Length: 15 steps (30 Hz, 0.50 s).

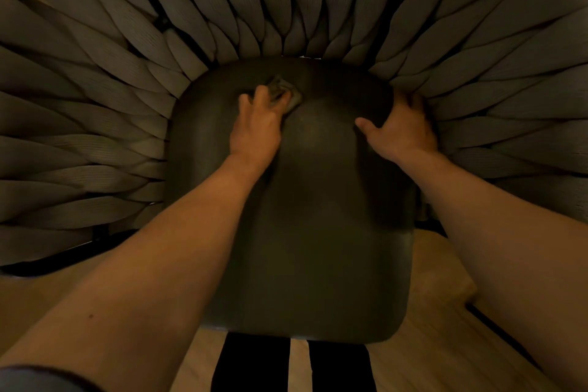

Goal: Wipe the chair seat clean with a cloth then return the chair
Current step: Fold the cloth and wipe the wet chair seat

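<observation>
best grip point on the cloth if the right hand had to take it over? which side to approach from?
Grip the bunched far edge of the cloth, coming from above and the backrest side. The left hand covers its near part, fingers curled over it, so only that crumpled far part shows on the seat. The right hand rests at the seat's right edge, so it would likely reach across.

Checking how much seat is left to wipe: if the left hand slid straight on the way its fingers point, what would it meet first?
Probably the woven strap backrest at the seat's rear edge; the left hand, pressing the cloth, is already near it.
</observation>
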Each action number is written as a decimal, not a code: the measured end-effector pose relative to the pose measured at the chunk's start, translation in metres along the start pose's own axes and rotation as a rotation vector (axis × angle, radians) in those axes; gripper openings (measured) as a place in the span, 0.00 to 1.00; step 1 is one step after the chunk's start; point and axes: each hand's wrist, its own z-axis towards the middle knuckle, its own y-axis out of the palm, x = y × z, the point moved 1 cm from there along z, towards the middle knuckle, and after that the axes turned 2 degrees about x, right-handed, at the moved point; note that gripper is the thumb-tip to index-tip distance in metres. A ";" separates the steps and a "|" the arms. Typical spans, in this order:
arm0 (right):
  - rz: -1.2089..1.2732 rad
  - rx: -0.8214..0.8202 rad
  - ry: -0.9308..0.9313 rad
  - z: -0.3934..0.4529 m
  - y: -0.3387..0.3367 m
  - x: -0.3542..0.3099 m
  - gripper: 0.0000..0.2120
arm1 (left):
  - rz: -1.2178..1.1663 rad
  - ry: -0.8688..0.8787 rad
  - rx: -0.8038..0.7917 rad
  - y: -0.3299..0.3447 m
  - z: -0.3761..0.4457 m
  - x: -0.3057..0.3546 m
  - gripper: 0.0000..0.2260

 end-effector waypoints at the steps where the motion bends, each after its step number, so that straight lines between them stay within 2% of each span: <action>1: -0.030 0.000 0.016 0.002 0.001 -0.002 0.42 | -0.007 -0.030 0.021 -0.001 -0.001 -0.010 0.22; 6: -0.093 0.003 0.051 0.006 0.005 -0.008 0.43 | -0.006 -0.151 0.088 -0.010 -0.003 -0.055 0.23; 12: -0.105 0.025 0.061 0.006 0.007 -0.008 0.43 | -0.070 -0.396 0.223 -0.015 -0.006 -0.100 0.25; 15: -0.077 0.031 0.069 0.008 0.009 -0.006 0.43 | -0.106 -0.434 0.255 -0.014 -0.007 -0.104 0.25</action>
